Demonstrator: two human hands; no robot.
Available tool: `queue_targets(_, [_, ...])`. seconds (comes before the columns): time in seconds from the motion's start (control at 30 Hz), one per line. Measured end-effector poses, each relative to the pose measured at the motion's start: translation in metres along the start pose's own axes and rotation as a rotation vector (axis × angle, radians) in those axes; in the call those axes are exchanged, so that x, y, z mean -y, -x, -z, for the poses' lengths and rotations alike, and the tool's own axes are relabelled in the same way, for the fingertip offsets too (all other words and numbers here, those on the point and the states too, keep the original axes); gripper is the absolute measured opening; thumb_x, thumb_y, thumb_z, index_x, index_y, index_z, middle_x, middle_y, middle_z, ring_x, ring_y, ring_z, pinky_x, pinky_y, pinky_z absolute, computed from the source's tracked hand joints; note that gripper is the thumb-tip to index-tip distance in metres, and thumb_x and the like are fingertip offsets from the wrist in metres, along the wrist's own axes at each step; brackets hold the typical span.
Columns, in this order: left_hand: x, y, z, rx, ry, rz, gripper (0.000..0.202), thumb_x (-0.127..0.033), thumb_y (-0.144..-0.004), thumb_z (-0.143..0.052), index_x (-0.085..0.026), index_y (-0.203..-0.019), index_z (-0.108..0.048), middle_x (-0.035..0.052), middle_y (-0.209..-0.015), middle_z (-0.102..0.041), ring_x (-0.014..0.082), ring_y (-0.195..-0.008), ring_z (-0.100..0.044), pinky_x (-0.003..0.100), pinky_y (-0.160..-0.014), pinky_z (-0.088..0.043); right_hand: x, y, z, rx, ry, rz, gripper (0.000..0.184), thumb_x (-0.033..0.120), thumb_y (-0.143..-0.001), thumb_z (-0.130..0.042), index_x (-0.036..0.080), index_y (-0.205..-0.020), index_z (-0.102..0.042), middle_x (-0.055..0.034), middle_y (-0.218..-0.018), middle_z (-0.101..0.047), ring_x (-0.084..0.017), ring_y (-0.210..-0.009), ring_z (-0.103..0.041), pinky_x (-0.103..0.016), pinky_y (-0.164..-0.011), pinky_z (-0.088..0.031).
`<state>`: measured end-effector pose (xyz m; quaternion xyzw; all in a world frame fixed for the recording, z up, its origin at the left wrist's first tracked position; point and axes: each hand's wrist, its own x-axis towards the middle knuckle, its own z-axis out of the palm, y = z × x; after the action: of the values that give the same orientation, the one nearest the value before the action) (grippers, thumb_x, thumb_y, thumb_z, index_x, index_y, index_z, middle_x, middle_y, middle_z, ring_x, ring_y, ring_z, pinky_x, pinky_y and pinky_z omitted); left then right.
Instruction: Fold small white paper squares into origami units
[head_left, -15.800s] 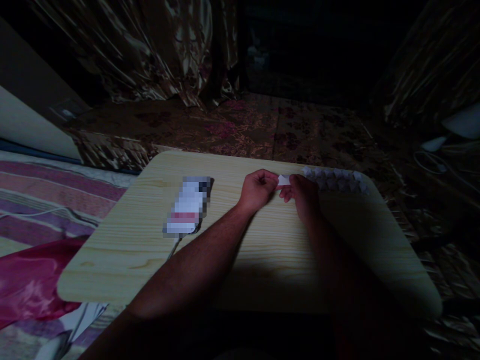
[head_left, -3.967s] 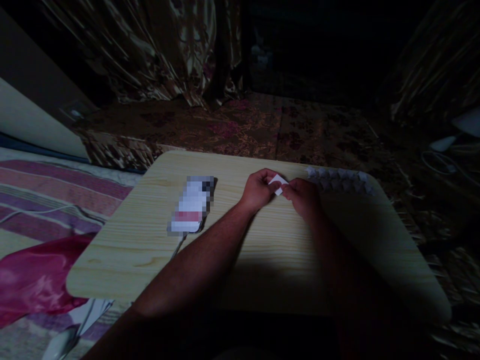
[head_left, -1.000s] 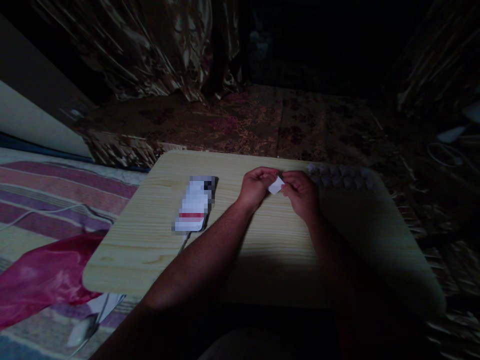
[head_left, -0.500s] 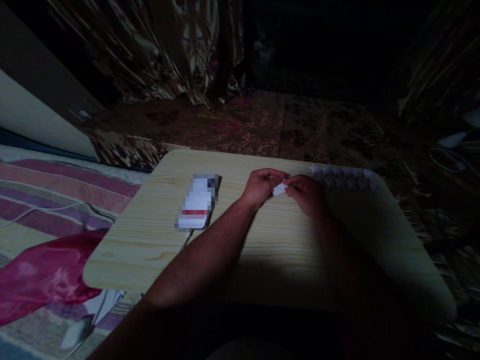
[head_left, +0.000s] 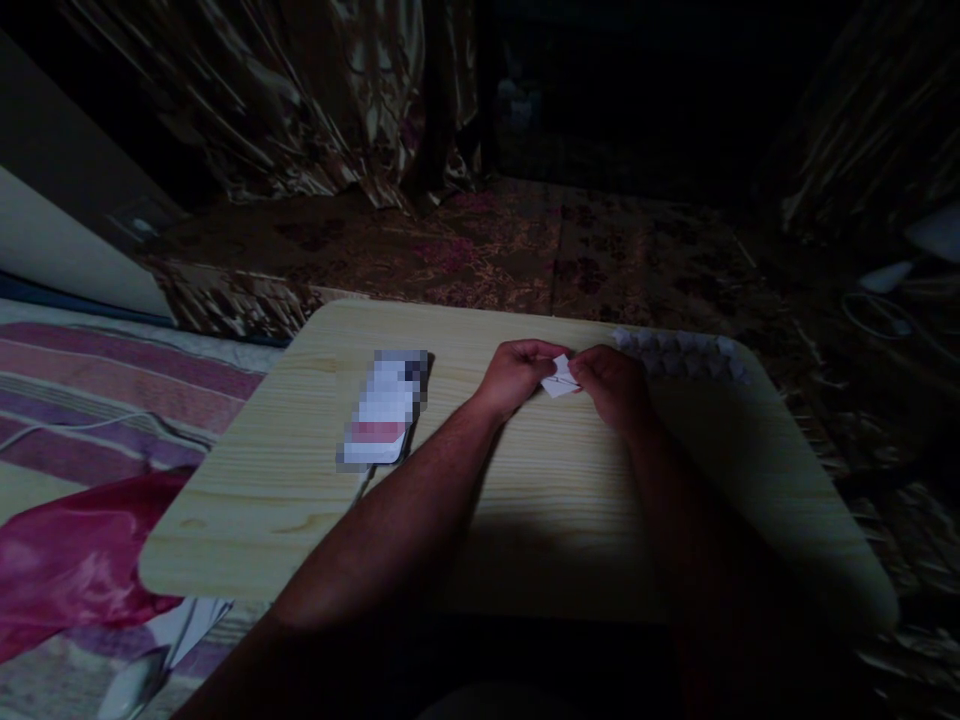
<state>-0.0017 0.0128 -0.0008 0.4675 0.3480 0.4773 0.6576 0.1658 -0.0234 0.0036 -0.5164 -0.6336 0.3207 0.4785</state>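
Between my two hands is a small piece of white folded paper (head_left: 559,379), with dark crease or gap lines across its face. My left hand (head_left: 516,374) pinches its left side between thumb and fingers. The right side is pinched by my right hand (head_left: 613,382). Both hands are held over the far middle of the pale wooden table (head_left: 570,490). Just beyond my right hand, rows of small white folded paper pieces (head_left: 682,355) lie along the table's far right edge.
A phone (head_left: 384,408), blurred out, lies left of my arms with a cable (head_left: 362,487) at its lower end. Left of the table are a striped bedspread (head_left: 112,390), a shiny pink cloth (head_left: 82,560) and a white mouse-like object (head_left: 133,685). Patterned curtains (head_left: 375,90) hang behind.
The paper has been turned so more of its white face and its lines show between my fingers. The whole view has shifted slightly; the phone and paper rows stay put on the table.
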Motion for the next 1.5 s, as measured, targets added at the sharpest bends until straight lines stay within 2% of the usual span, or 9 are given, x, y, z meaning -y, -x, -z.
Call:
queue_targets(0.3, [-0.001, 0.002, 0.0, 0.05, -0.03, -0.008, 0.034, -0.011, -0.058, -0.074, -0.013, -0.092, -0.078, 0.0057, -0.077, -0.075, 0.0136, -0.062, -0.065, 0.026, -0.063, -0.05, -0.001, -0.001, -0.002, -0.024, 0.005, 0.005, 0.019, 0.041, -0.082, -0.064, 0.022, -0.081, -0.062, -0.0015, -0.068, -0.068, -0.017, -0.063, -0.064, -0.03, -0.06, -0.05])
queue_targets(0.53, [-0.003, 0.002, 0.0, 0.038, -0.027, 0.002, 0.036, -0.012, -0.057, -0.075, -0.013, -0.093, -0.078, 0.0058, -0.075, -0.074, 0.0136, -0.062, -0.065, 0.026, -0.062, -0.05, -0.001, -0.001, -0.002, -0.011, 0.001, -0.006, 0.023, 0.045, -0.084, -0.061, 0.022, -0.083, -0.061, -0.0026, -0.075, -0.069, -0.017, -0.066, -0.064, -0.031, -0.062, -0.052])
queue_targets(0.73, [-0.002, 0.002, 0.001, 0.08, -0.018, 0.006, 0.039, -0.011, -0.057, -0.075, -0.013, -0.096, -0.077, 0.0059, -0.077, -0.075, 0.0163, -0.065, -0.068, 0.028, -0.065, -0.052, -0.001, 0.0, -0.003, -0.018, -0.017, 0.002, 0.026, 0.049, -0.085, -0.06, 0.023, -0.085, -0.06, -0.0024, -0.077, -0.069, -0.018, -0.068, -0.066, -0.032, -0.063, -0.055])
queue_targets(0.9, [-0.002, 0.001, 0.001, 0.069, -0.031, 0.007, 0.038, -0.01, -0.056, -0.075, -0.013, -0.094, -0.077, 0.0051, -0.075, -0.074, 0.0149, -0.063, -0.066, 0.026, -0.063, -0.051, 0.002, 0.0, -0.003, -0.003, -0.014, 0.009, 0.023, 0.046, -0.086, -0.059, 0.023, -0.084, -0.06, -0.0019, -0.074, -0.067, -0.018, -0.066, -0.066, -0.031, -0.061, -0.054])
queue_targets(1.07, [-0.004, 0.001, 0.001, 0.058, -0.039, 0.026, 0.039, -0.009, -0.053, -0.077, -0.012, -0.092, -0.076, 0.0056, -0.074, -0.073, 0.0144, -0.06, -0.065, 0.026, -0.061, -0.051, -0.006, 0.0, -0.003, 0.005, 0.006, 0.045, 0.021, 0.043, -0.087, -0.06, 0.022, -0.086, -0.061, -0.0022, -0.075, -0.067, -0.018, -0.067, -0.066, -0.03, -0.059, -0.053])
queue_targets(1.5, [-0.005, 0.002, 0.0, 0.06, -0.069, 0.047, 0.035, -0.012, -0.053, -0.079, -0.011, -0.088, -0.073, 0.0041, -0.072, -0.073, 0.014, -0.06, -0.066, 0.026, -0.061, -0.051, -0.013, -0.001, -0.003, -0.031, 0.101, 0.073, 0.023, 0.044, -0.089, -0.057, 0.022, -0.086, -0.061, -0.0009, -0.069, -0.066, -0.017, -0.061, -0.062, -0.029, -0.057, -0.048])
